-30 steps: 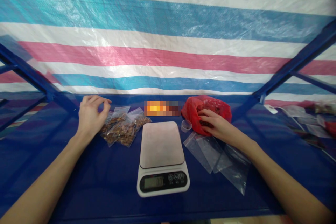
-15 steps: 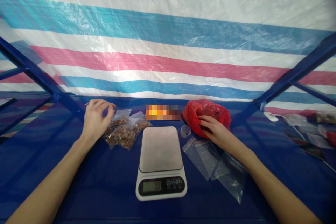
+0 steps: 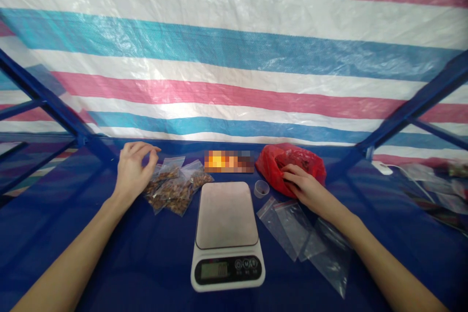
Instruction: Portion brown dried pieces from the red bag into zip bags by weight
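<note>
At the back left my left hand (image 3: 134,169) hovers with fingers loosely curved and thumb apart, holding nothing that I can see. Beside it lie several small clear zip bags (image 3: 174,190) filled with brown pieces. My right hand (image 3: 304,186) is on the near side of a crumpled red plastic bag (image 3: 270,168), its fingers bent over the edge of the opening; the fingertips are partly hidden. Between the hands stands a white kitchen scale (image 3: 227,224), its plate bare and its display reading about 0.0. A small clear cup (image 3: 262,188) sits left of my right hand.
Several flat zip bags (image 3: 292,226) lie right of the scale, partly under my right forearm. A pixelated flat item (image 3: 228,162) is behind the scale. Blue metal bars (image 3: 387,129) and a striped plastic sheet (image 3: 226,78) border the blue table (image 3: 146,263). A white power strip (image 3: 382,167) is at right.
The whole view has shifted slightly, so the table things appear a little lower and further right. My right hand stays at the red bag, and my left hand keeps its curved pose.
</note>
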### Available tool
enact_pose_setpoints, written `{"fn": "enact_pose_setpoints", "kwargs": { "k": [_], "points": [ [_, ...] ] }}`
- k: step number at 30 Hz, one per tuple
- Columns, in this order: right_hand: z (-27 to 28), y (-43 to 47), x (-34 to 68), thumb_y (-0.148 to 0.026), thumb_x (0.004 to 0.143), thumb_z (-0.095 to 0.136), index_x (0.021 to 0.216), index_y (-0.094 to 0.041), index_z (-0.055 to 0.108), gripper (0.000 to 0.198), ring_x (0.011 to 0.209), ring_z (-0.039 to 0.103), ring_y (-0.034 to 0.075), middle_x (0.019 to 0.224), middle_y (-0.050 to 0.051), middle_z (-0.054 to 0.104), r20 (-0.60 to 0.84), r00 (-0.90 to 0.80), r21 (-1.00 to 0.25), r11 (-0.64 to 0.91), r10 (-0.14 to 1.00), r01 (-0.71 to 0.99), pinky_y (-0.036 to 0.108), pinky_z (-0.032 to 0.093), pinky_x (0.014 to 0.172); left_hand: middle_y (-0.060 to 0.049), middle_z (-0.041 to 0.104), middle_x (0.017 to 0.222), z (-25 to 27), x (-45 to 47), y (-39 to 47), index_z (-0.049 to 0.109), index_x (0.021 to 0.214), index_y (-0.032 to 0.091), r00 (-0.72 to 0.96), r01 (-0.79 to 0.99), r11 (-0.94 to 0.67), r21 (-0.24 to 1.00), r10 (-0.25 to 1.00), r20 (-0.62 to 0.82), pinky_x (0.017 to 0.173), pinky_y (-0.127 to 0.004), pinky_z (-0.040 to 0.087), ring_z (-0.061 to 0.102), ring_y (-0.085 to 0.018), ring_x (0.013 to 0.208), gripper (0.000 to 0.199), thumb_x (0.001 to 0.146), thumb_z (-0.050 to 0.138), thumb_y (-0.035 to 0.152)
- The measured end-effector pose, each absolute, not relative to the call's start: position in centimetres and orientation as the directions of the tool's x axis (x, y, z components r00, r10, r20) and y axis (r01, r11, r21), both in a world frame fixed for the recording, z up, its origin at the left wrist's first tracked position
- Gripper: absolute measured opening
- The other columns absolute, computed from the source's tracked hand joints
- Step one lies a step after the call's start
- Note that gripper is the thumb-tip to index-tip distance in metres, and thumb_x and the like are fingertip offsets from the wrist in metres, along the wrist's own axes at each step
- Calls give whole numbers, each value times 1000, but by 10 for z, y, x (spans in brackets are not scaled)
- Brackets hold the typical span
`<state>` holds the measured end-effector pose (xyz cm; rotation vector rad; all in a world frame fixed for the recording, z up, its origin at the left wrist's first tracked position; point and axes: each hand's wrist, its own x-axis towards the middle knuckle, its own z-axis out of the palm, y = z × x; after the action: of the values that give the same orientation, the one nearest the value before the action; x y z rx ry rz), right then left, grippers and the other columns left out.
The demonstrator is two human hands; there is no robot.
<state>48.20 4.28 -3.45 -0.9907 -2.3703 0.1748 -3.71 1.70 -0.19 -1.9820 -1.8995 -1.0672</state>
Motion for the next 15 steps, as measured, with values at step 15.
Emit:
{"fn": "enact_pose_setpoints", "kwargs": {
  "k": [15],
  "points": [
    [-20, 45, 474, -16, 103, 55, 102, -24, 81, 27, 99, 78, 29, 109, 12, 80, 506, -531, -264, 709, 679, 654, 43, 67, 89, -9, 77, 98, -2, -24, 23, 77, 94, 23, 9, 929, -239, 281, 776, 630, 101, -47, 47, 63, -31, 106, 37, 103, 45, 38]
  ]
}}
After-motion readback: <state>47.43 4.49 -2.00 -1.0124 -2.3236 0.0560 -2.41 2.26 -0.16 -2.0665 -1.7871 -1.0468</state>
